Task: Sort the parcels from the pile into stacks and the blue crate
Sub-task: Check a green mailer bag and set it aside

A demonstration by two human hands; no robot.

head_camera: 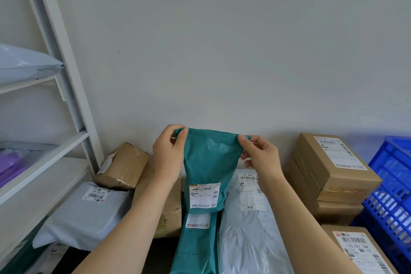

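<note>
Grip check: left hand (pixel 169 151) and right hand (pixel 260 160) each pinch a top corner of the teal parcel (pixel 206 169), fingers (pixel 178 128) curled tight on it. It hangs over the pile (pixel 246 229), middle of the scene, blue crate (pixel 391 196) off to the right.

Blue crate (pixel 392 187) half off the right edge; label (pixel 204 195) print too small for reading.

Soft, even light filled the room, bright without glare, and shadows were faint. The wide lens bowed the shelf frame (pixel 71 78) at the left edge; small label print looked slightly soft.
</note>
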